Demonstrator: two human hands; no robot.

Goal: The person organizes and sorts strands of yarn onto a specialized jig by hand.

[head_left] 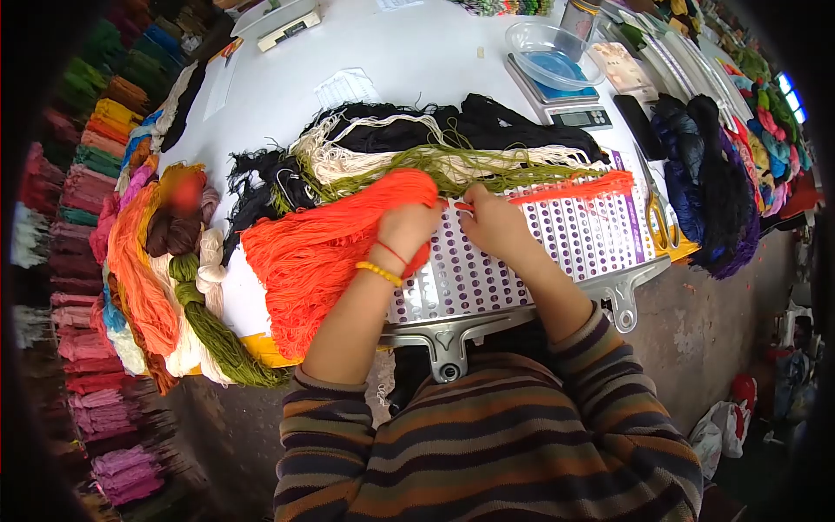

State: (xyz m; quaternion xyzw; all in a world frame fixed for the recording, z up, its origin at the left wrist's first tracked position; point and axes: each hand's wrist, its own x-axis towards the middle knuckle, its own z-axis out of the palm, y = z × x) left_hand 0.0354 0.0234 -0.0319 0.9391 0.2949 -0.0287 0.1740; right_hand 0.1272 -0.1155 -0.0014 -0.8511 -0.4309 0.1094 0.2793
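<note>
My left hand point(409, 230), with a yellow bead bracelet and a red cord at the wrist, is closed on a thick skein of orange-red thread point(313, 252). The skein spreads to the left over the table edge. Close by on the right, my right hand point(497, 228) pinches at a short orange-red end. Beneath both hands lies a white board printed with rows of purple dots point(474, 283). A thin orange-red bundle point(574, 187) stretches across its upper right. Behind it run olive green strands point(417, 170), cream strands point(326, 157) and black skeins point(496, 122).
A metal clamp bar point(513, 320) borders the board's near edge. Scissors point(657, 213) and a black phone point(639, 126) lie on the right, near dark blue and purple skeins point(704, 183). A scale point(574, 116) carries a clear bowl point(544, 43). Mixed skeins point(148, 278) hang off the left edge.
</note>
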